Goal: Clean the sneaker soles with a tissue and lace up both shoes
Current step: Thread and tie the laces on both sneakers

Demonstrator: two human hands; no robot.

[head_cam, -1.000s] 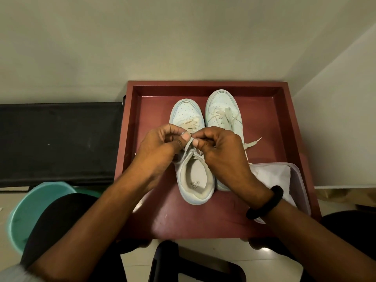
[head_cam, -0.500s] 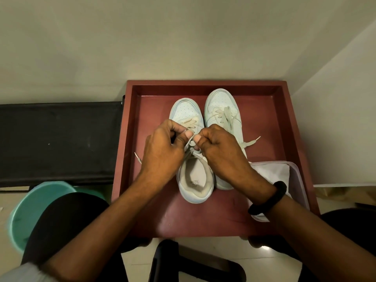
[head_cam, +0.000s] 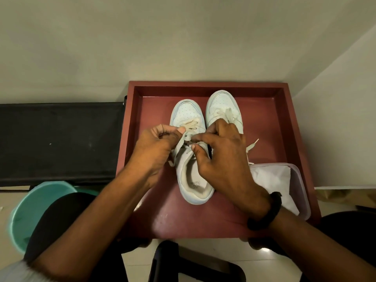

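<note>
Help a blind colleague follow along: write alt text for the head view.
The left hand and right hand pinch the lace of the left sneaker, beside the right sneaker in a red tray. A tub of tissue sits in the tray's near right corner; a teal bin stands on the floor at left.

Dim warm light, wide-angle bending at edges.

One wide-angle view, worn on the head, looks forward and steeply down onto the red surface (head_cam: pixel 264 123) from close above. The wall (head_cam: pixel 183 37) fills the upper third.
</note>
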